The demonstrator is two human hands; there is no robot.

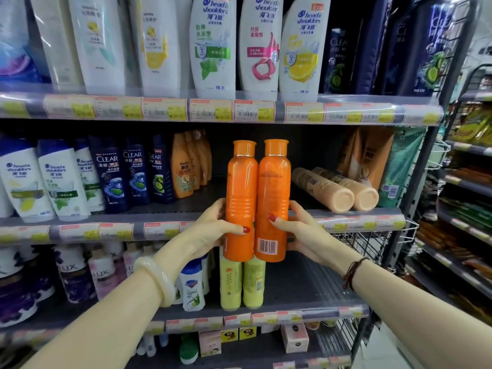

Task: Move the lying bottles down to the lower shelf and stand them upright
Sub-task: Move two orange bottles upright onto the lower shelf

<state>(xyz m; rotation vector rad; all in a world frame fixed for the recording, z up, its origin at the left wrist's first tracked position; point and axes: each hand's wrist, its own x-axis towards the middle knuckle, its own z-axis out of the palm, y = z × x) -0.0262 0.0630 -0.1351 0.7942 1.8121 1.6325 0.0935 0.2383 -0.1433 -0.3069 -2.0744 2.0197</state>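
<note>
I hold two orange bottles upright and side by side in front of the shelves. My left hand [213,230] grips the left orange bottle [241,193], and my right hand [295,230] grips the right orange bottle [274,187], which shows a barcode. Both hang in the air, their bases level with the upper part of the lower shelf [306,283]. Two beige bottles [332,190] lie on their sides on the middle shelf [186,209], bases toward me, right of the orange pair.
Two yellow-green bottles [242,283] stand on the lower shelf just under the orange pair, with a white bottle [192,286] and Lux bottles [103,275] to their left. Blue Clear bottles [111,171] fill the middle shelf's left. A wire rack [372,243] is at right.
</note>
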